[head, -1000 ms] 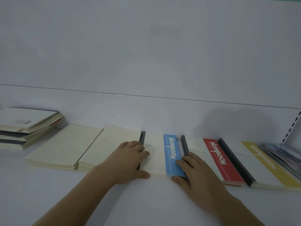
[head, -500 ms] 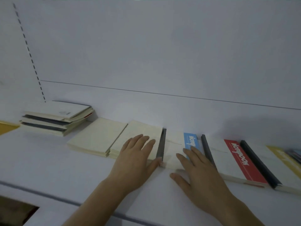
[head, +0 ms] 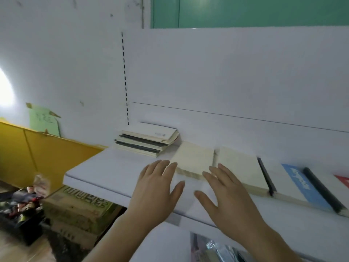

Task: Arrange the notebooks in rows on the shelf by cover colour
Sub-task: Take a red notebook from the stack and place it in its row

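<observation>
Head view: white flat shelf (head: 113, 167) with notebooks laid in a row along the back. Left hand (head: 156, 188) palm down, fingers spread, nothing in its grip; fingertips (head: 166, 163) at the left front corner of the left cream-covered notebook stack (head: 192, 159), contact unclear from blur. Right hand (head: 226, 197) also palm down, fingers spread, grip empty; fingertips just at the front edge of the same stack, near the gap to the second cream-covered notebook stack (head: 239, 167). The two cream stacks side by side, narrow gap between. Right of them, touching: white notebook with black spine and blue band (head: 294, 184), then another black spine and a red-banded notebook (head: 342, 180) cut off at the frame edge. Untidy pile of white and dark notebooks (head: 147, 138) at the shelf's left rear, near the left cream stack. Below the shelf: brown printed cardboard box (head: 79, 207), black crate of mixed small items (head: 18, 207). Yellow panel (head: 37, 152) at left, green paper sheet (head: 44, 121) taped on the wall.
</observation>
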Demonstrator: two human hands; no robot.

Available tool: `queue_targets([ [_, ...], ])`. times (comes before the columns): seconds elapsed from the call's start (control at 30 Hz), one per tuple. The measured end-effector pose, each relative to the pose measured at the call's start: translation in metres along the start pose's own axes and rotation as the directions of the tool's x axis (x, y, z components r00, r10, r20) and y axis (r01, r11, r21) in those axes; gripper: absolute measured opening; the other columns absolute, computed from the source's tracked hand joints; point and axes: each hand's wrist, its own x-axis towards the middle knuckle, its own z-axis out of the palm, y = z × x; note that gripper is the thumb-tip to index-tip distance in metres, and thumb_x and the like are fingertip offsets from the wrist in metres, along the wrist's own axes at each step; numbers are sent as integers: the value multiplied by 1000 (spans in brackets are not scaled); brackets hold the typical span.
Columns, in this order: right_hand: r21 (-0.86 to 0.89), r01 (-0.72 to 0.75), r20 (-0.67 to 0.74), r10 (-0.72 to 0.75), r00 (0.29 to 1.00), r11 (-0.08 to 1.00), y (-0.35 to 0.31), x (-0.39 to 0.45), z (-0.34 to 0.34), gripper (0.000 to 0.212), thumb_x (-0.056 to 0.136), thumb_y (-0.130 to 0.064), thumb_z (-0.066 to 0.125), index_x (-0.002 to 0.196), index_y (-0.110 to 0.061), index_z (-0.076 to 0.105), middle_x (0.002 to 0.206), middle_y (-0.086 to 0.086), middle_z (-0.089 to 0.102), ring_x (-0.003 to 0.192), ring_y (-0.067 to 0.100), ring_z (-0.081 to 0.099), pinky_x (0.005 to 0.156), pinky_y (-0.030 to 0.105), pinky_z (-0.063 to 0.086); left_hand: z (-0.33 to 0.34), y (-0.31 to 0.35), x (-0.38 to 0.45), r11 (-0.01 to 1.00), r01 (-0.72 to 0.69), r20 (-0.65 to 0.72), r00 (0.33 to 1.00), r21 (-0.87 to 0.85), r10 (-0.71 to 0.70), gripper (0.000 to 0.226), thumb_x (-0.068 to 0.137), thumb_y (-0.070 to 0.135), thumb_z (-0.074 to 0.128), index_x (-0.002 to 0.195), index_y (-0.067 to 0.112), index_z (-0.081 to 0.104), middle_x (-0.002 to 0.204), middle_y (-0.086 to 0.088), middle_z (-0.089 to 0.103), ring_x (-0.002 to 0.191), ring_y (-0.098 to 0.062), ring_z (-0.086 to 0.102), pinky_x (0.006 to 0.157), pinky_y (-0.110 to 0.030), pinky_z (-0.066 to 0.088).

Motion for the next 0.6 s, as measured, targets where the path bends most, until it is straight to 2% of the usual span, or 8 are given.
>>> queue_targets([
  [0.13,20,20,-33,-19,999,1000,-49,22,22,82,85,-69,7,142,-23,43,152,-3,35,145,17,18,117,36,19,-21,-51,-9,999,50,3,999,-7,-50,60,99,56,33,151,26,33,155,7,36,145,-15,26,120,-33,20],
  [0.2,15,11,-45,-10,999,1000,-64,38,29,82,84,-69,6,142,-23,43,151,-3,35,145,17,18,117,34,17,-25,-73,-5,998,65,-10,998,-11,-66,60,99,56,35,150,25,33,154,6,37,144,-15,27,119,-33,20],
  [0.3,27,8,-43,-7,999,1000,-77,64,39,82,85,-68,6,144,-22,39,154,-2,32,145,17,14,118,33,14,-24,-97,6,996,87,-13,996,-5,-87,61,99,56,34,151,25,31,155,6,35,145,-14,26,119,-32,19],
  [0.6,-6,-3,-14,3,1000,1000,-78,163,75,63,97,-55,23,151,-21,20,159,0,17,147,19,6,120,36,11,5,-148,71,998,67,1,998,-1,-67,62,100,57,33,153,27,26,157,7,30,147,-13,20,120,-31,16],
])
